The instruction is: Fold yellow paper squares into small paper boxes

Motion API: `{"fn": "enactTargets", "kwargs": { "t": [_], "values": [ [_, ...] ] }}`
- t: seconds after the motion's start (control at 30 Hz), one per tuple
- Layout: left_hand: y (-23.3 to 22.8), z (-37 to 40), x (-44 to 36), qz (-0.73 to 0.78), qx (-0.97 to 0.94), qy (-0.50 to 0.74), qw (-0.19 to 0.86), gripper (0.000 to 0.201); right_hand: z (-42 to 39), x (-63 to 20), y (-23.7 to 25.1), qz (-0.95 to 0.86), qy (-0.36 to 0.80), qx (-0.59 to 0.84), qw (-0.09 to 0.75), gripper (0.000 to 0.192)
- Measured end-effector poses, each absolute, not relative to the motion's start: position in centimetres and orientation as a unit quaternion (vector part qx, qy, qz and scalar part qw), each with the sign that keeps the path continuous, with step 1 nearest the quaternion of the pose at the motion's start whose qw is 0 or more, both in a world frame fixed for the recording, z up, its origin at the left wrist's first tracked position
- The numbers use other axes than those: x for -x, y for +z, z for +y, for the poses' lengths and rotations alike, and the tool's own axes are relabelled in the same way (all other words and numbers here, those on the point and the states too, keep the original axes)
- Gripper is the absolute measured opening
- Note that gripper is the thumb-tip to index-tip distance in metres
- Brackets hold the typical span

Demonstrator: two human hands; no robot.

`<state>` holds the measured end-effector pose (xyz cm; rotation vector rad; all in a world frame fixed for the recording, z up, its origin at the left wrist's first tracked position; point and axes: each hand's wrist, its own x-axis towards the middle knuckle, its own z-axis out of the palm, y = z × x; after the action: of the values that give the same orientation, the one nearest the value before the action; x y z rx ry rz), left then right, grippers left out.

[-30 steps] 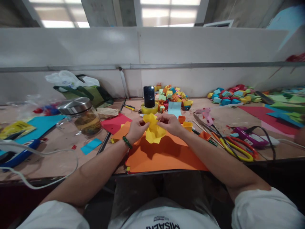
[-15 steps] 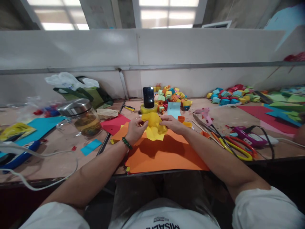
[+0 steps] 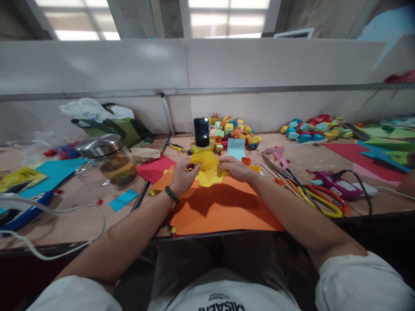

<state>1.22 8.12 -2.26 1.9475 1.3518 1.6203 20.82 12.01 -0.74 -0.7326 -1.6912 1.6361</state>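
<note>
A sheet of yellow paper [image 3: 207, 170], partly folded, is pinched between both hands above an orange sheet [image 3: 220, 209] at the table's front. My left hand [image 3: 182, 176], with a green bead bracelet at the wrist, grips the paper's left side. Its right side is held by my right hand [image 3: 236, 168]. Just behind the paper, a dark phone [image 3: 201, 132] stands upright in a yellow tape roll [image 3: 201, 148].
A glass jar with a steel lid [image 3: 112, 160] stands left. Red paper [image 3: 155, 167] and blue paper [image 3: 48, 172] lie nearby. Piles of small folded paper boxes [image 3: 233, 129] sit at the back. Scissors [image 3: 319, 201], a glue gun [image 3: 279, 154] and cables lie on the right.
Both hands have pressed the yellow paper down and drawn it together, so it looks smaller and more folded. My hands sit slightly farther from me than before.
</note>
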Motion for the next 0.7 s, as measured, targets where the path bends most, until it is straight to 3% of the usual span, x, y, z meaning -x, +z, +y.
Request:
{"fn": "enactTargets", "kwargs": {
  "t": [0.27, 0.5, 0.6, 0.7],
  "values": [
    [-2.1, 7.7, -1.5, 0.472, -0.688, 0.528, 0.162, 0.021, 11.7, -20.3, -1.5, -0.703, 0.539, 0.295, 0.358, 0.033],
    [-2.4, 8.2, -1.0, 0.485, -0.667, 0.534, 0.184, 0.021, 11.0, -20.1, -1.8, -0.780, 0.225, 0.347, 0.469, 0.016],
    [-2.4, 8.1, -1.0, 0.477, -0.670, 0.534, 0.195, 0.020, 10.9, -20.2, -1.6, -0.793, 0.171, 0.284, 0.511, 0.010],
    [-2.2, 7.8, -1.3, 0.465, -0.687, 0.522, 0.197, 0.019, 10.7, -20.3, -1.6, -0.810, 0.148, 0.236, 0.516, 0.018]
  ]
}}
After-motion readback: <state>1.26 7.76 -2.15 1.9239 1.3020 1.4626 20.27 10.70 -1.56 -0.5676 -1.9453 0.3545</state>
